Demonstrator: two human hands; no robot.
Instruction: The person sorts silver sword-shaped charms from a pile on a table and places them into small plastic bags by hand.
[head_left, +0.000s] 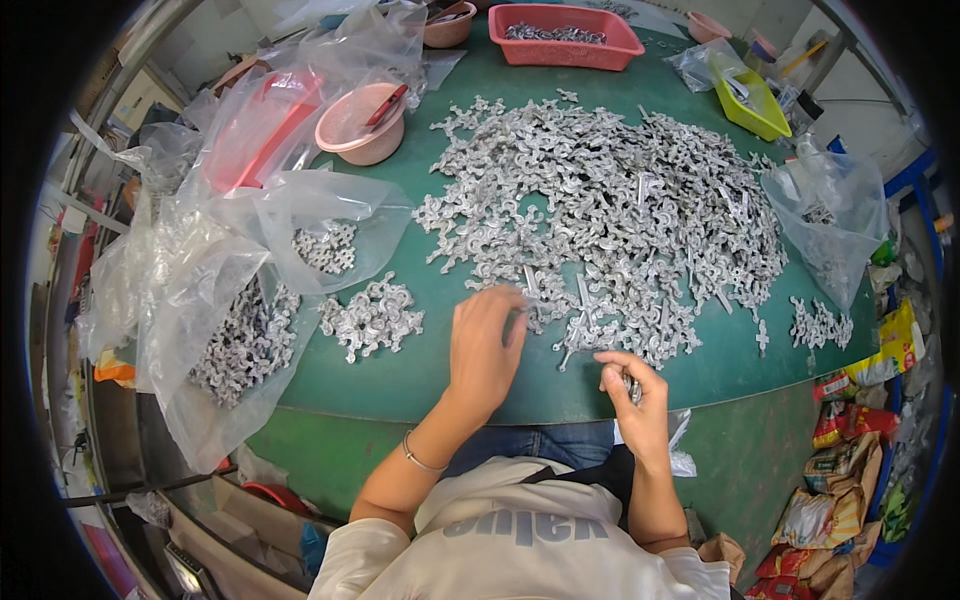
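Observation:
A wide heap of small silver-grey metal castings (600, 172), many of them cross-shaped or with curved parts, covers the middle of the green tabletop (420, 382). My left hand (486, 349) is at the heap's near left edge, fingers bent over a few pieces; its blurred fingertips hide whether it grips one. Lower right of it, my right hand (641, 405) curls around metal pieces (632, 388) just in front of the heap. A smaller pile of curved castings (373, 316) lies to the left of my left hand.
Clear plastic bags (202, 292) with castings lie at left. Beyond them are a pink bowl (362, 131) holding a red object and a red tray (566, 56) of metal parts. At right are a yellow-green basket (750, 101), another plastic bag (829, 217) and a small pile (820, 324).

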